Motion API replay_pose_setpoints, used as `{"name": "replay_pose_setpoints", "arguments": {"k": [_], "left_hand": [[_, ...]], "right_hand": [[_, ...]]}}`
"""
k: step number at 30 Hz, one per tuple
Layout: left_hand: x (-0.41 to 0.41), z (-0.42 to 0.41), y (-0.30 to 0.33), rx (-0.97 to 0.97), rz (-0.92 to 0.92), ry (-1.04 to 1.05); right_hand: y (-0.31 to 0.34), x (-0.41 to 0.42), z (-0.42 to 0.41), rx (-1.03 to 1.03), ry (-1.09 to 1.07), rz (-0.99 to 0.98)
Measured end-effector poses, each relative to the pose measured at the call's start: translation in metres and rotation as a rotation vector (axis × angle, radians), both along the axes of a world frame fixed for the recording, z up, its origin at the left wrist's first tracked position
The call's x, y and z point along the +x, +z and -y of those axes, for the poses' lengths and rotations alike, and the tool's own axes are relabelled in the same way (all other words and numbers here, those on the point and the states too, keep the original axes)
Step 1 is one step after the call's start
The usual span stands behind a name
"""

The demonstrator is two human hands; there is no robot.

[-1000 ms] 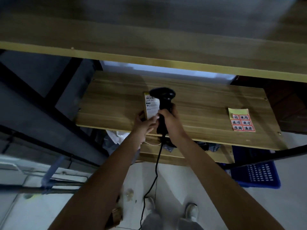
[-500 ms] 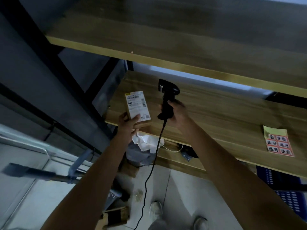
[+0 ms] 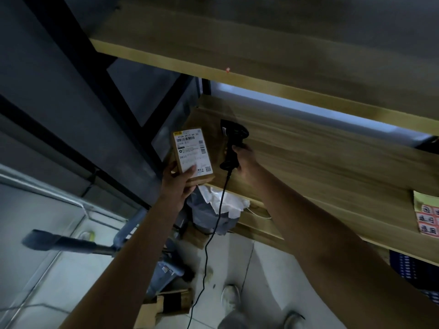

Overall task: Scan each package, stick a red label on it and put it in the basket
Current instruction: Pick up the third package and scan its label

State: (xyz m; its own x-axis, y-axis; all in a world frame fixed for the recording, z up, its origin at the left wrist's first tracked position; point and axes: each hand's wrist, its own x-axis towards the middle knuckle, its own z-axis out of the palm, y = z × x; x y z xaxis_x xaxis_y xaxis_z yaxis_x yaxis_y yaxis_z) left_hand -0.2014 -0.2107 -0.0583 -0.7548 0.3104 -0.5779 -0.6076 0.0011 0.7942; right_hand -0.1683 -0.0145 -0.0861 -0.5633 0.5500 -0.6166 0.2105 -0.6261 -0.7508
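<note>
Wooden table (image 3: 332, 162) boards are seen from above beneath an upper shelf (image 3: 237, 43), with pale floor tiles below. A small cardboard package (image 3: 193, 156), its white shipping label facing up, is held off the table's left edge, gripped at its lower end by the left hand (image 3: 177, 180). Just at its 3 o'clock, a black corded barcode scanner (image 3: 232, 146) is clasped by the right hand (image 3: 244, 160). A sheet of red labels (image 3: 427, 217) lies at the frame's 3 o'clock, a blue basket (image 3: 411, 269) below it.
</note>
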Motion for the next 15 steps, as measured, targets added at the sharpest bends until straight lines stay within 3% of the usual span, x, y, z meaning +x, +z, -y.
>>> {"name": "replay_pose_setpoints", "arguments": {"k": [6,10,15], "left_hand": [[-0.002,-0.001,-0.005,0.014,0.044,0.006],[0.003,-0.007,-0.002,0.036,0.052,0.009],[0.011,-0.018,0.003,0.031,0.042,-0.036]], "right_hand": [[-0.003,0.004,0.002,0.144,0.059,0.105],[-0.005,0.005,0.006,0.374,0.137,0.144],[0.001,0.012,0.004,0.648,0.276,0.329]]}}
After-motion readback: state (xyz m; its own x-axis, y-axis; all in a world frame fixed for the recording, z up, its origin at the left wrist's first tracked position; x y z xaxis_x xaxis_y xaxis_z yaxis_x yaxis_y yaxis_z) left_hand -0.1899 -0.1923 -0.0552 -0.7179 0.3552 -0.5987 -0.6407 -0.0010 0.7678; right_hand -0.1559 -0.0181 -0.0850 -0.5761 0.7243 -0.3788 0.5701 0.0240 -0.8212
